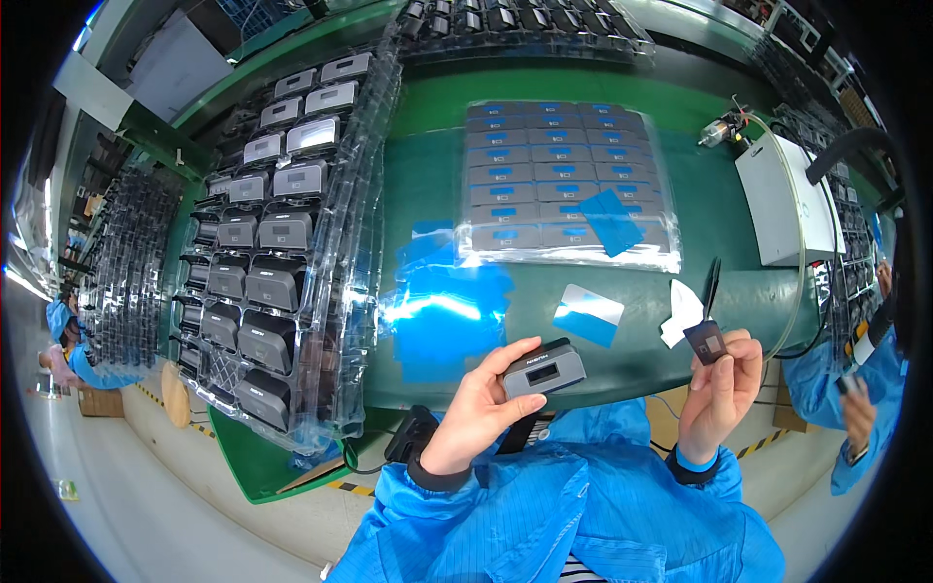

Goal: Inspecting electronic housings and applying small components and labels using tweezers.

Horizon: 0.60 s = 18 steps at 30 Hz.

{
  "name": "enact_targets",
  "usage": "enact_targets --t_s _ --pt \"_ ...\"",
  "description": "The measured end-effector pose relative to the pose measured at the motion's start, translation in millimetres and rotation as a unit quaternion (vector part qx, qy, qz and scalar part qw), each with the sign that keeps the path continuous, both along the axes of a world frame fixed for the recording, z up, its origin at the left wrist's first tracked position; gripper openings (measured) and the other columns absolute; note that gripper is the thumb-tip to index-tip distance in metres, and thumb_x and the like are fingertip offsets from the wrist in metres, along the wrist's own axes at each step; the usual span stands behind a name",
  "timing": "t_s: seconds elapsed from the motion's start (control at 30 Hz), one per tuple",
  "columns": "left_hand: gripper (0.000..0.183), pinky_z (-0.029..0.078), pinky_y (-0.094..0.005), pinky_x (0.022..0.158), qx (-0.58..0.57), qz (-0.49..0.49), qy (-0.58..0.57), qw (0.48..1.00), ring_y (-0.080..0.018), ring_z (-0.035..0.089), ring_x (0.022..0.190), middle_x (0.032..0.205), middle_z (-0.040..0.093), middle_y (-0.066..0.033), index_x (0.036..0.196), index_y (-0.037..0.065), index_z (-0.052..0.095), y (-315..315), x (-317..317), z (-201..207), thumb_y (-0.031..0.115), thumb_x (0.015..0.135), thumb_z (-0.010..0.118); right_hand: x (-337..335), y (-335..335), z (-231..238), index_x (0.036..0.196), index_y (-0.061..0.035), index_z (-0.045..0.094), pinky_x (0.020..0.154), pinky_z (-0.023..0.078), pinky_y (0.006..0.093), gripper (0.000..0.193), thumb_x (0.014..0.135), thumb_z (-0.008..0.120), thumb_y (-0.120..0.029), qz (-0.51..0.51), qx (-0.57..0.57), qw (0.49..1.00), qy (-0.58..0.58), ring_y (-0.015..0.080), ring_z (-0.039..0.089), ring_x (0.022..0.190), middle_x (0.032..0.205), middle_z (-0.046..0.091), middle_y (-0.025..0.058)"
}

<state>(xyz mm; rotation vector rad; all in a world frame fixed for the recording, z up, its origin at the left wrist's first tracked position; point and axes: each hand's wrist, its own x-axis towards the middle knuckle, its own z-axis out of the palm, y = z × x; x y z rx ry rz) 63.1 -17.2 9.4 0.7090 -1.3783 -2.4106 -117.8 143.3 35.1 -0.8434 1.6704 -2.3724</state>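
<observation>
My left hand (pixel 478 413) is closed around a small grey box-shaped device (pixel 544 373) with a dark display window, held over the near edge of the bench. Between the thumb and fingers of my right hand (pixel 719 403) is a small dark panel (pixel 704 343) with a lighter rectangular window. Just beyond that panel shows a slim black pointed tool (pixel 713 284); I cannot tell if it touches the panel. Beside it lies a crumpled white piece (pixel 682 313). A clear and blue film sheet (pixel 589 315) rests on the bench between my hands.
A clear plastic tray (pixel 340 282) of similar grey devices stands at left. Blue film sheets (pixel 447 321) lie beside it. Farther back is a sheet of grey panels (pixel 564 175) with blue film. A white box (pixel 785 199) with tubing stands at right. Another person's hand (pixel 857 413) shows far right.
</observation>
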Motion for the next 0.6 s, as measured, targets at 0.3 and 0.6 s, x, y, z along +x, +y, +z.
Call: enact_targets --t_s 0.3,0.6 --pt "0.057 0.043 -0.0295 0.092 -0.022 0.022 -0.018 0.999 -0.0171 0.052 0.110 0.119 0.053 -0.0115 0.127 0.000 0.045 2.2 -3.8 10.2 -0.007 0.074 0.066 -2.0 -2.7 -2.0 0.093 -0.0027 0.048 0.052 0.035 0.0202 0.014 0.089 0.056 -0.013 0.004 -0.004 1.000 -0.006 0.0085 0.042 0.057 0.083 0.047 0.0065" --pt "0.053 0.051 -0.0306 0.071 -0.528 0.199 -0.099 0.820 -0.0250 0.060 0.087 0.101 0.055 -0.0138 0.109 -0.001 0.058 14.8 -23.8 11.9 0.002 0.060 0.080 45.3 -24.1 10.7 0.092 0.0022 0.053 0.056 0.044 0.0206 0.009 0.084 0.056 0.004 0.287 0.052 0.928 -0.232 0.0092 0.055 0.062 0.081 0.056 0.0081"
